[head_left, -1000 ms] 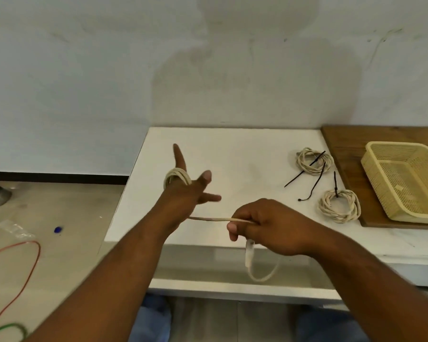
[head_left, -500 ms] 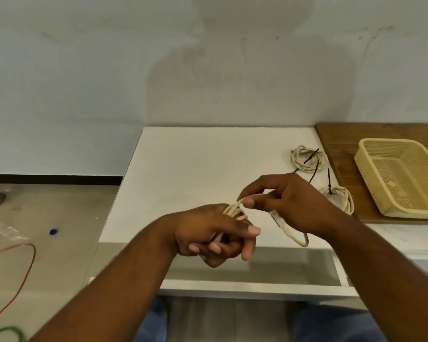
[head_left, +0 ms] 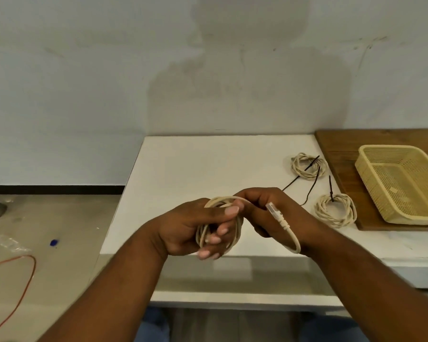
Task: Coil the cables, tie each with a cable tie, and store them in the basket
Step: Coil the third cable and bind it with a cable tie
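Cream cable (head_left: 237,232) coiled in my hands, low in the centre of the frame, in front of the desk's near edge.

My left hand (head_left: 183,230) hides much of the coil, its fingers (head_left: 223,229) curled through the loops and clenched on them. My right hand (head_left: 277,218) pinches the strand at the top, with the loose plug (head_left: 273,208) end looping over its back (that hand's fingertips are out of sight). The white desk (head_left: 208,169) stands against a stained pale wall (head_left: 109,82). At right a wooden board (head_left: 341,149) carries one yellow basket (head_left: 371,191), cut off by the frame edge. Two tied coils (head_left: 335,212) lie on the desk just left of the board. Their black ties (head_left: 331,192) overlap, so I cannot count them. An orange wire (head_left: 22,287) trails on the floor (head_left: 59,218) at lower left.
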